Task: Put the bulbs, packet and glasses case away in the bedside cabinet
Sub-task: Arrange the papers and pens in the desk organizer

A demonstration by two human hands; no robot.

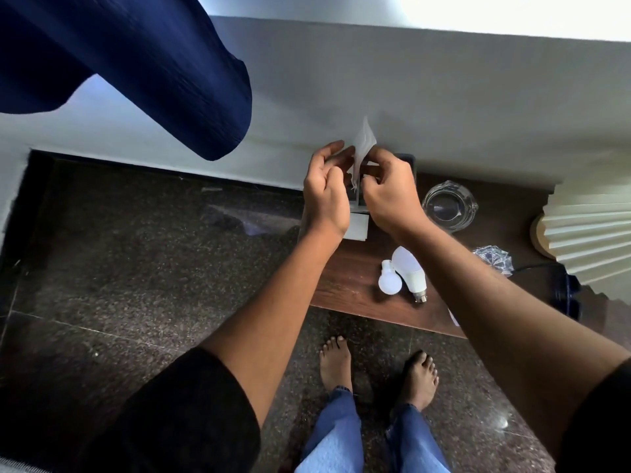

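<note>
Packet (pixel 365 139) pinched by right hand (pixel 392 196); left hand (pixel 324 189) hold unclear; dark item (pixel 409 161) mostly hidden.

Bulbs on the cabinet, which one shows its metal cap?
The larger bulb, on the right: its metal cap shows at its near end. The smaller bulb shows only white.

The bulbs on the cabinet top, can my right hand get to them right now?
Probably not yet: the right hand pinches the packet. Otherwise the way looks free; the bulbs lie uncovered on the cabinet top below its forearm.
</note>
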